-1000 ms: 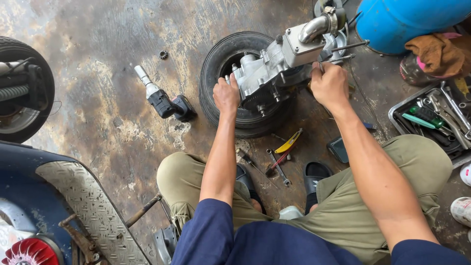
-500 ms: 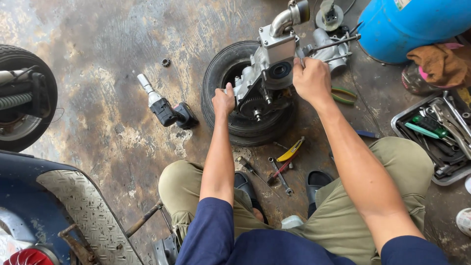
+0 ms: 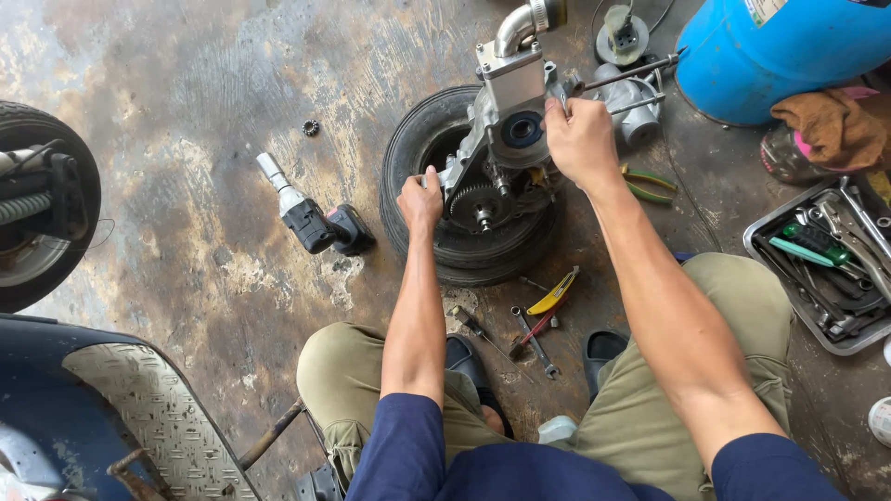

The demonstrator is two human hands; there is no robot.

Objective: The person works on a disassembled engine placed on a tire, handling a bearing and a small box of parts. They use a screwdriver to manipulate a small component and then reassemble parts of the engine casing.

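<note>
A grey metal engine block (image 3: 506, 139) stands tilted up on a black tyre (image 3: 422, 176) lying flat on the concrete floor. Its gear side faces me, with a toothed sprocket and a round blue seal showing. My left hand (image 3: 419, 198) grips the block's lower left edge near the sprocket. My right hand (image 3: 580, 139) clasps the block's upper right side by the long studs (image 3: 640, 72). A curved metal pipe (image 3: 515, 26) sticks out at the top.
A cordless impact wrench (image 3: 311, 218) lies left of the tyre. Pliers (image 3: 650, 183), a wrench and a yellow-handled tool (image 3: 552, 297) lie near my knees. A tool tray (image 3: 826, 269) sits at the right, a blue drum (image 3: 780, 46) behind it, a wheel (image 3: 37, 204) far left.
The engine block has been swung from lying on its side to standing upright on the tyre. Both hands stayed on it, the right one moving up and left.
</note>
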